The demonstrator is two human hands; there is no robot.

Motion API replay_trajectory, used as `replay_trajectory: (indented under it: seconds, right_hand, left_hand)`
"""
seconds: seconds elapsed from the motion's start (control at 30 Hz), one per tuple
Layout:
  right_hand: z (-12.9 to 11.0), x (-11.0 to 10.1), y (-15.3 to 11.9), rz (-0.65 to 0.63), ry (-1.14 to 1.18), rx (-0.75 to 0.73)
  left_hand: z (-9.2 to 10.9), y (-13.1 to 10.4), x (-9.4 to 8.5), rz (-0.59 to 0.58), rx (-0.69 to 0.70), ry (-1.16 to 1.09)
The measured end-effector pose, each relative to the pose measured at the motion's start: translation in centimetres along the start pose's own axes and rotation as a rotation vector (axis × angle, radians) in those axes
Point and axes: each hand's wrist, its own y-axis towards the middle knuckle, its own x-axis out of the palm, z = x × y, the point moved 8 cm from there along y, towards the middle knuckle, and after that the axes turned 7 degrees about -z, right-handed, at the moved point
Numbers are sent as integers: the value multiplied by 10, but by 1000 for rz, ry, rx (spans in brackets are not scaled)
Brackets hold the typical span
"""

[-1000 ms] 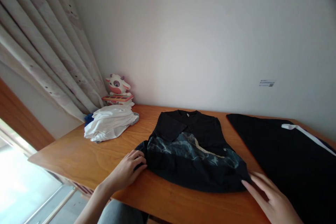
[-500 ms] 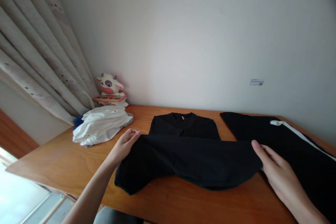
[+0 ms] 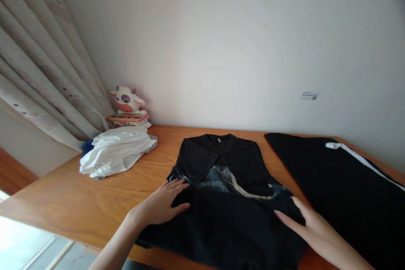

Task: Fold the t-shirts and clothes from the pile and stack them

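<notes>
Bench (image 3: 95, 206), wooden-topped, carries one black shirt (image 3: 221, 228) in its middle, collar toward the back edge and lower part toward the front edge. One small light tag shows inside the collar, and one blue-grey print with one pale curved band crosses the shirt's middle, partly covered by plain black cloth. Two hands lie on it. The left hand (image 3: 161, 204) rests on the left side of the shirt, its fingers spread and pressing lightly on the cloth, thumb well apart from them. The right hand (image 3: 303, 221) is at the right side, thumb and forefinger apart on the shirt; its other fingers are hidden, so I cannot tell whether they grip cloth.

Toward the back left corner lies one heap of white clothes (image 3: 117, 147), with a grey edge showing; how many pieces it holds I cannot tell. One blue cloth (image 3: 87, 147) pokes out at its left side. One cow toy (image 3: 126, 107), with one keyboard in front of it, stands just behind the heap, by the back edge. One large black garment (image 3: 319, 164) covers the right end, one white strip (image 3: 357, 158) running across it.
</notes>
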Motion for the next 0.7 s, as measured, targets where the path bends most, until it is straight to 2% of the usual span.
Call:
replay_trajectory:
  seconds: [0.07, 0.17, 0.27, 0.33, 0.4, 0.43, 0.5, 0.57, 0.63, 0.7]
  right_hand:
    - [-8, 14, 13, -12, -26, -65]
    - [-23, 21, 37, 39, -66, -137]
    - [-30, 11, 52, 96, -93, -96]
    - [-28, 1, 51, 109, -98, -23]
    - [-24, -2, 44, 25, -83, 41]
    - [-23, 0, 38, -33, -68, 55]
    - [-24, 2, 27, -122, -10, 47]
    - [-29, 4, 19, -151, 102, 16]
    - [-34, 2, 15, -141, 238, -4]
    - [-34, -4, 14, -86, 326, 6]
  left_hand:
    - [-7, 15, 5, -23, -7, 30]
    - [-19, 40, 2, -3, -8, 45]
    - [-29, 50, -10, 127, -40, 44]
    - [-38, 40, -24, 300, -123, 64]
    - [-46, 17, -38, 471, -244, 116]
    - [-49, 6, -42, 511, -305, 138]
    - [-55, -12, -43, 447, -403, 134]
    - [-57, -20, -36, 271, -424, 55]
    - [-48, -23, -30, 114, -366, -63]
    - [-34, -25, -30, 30, -272, -223]
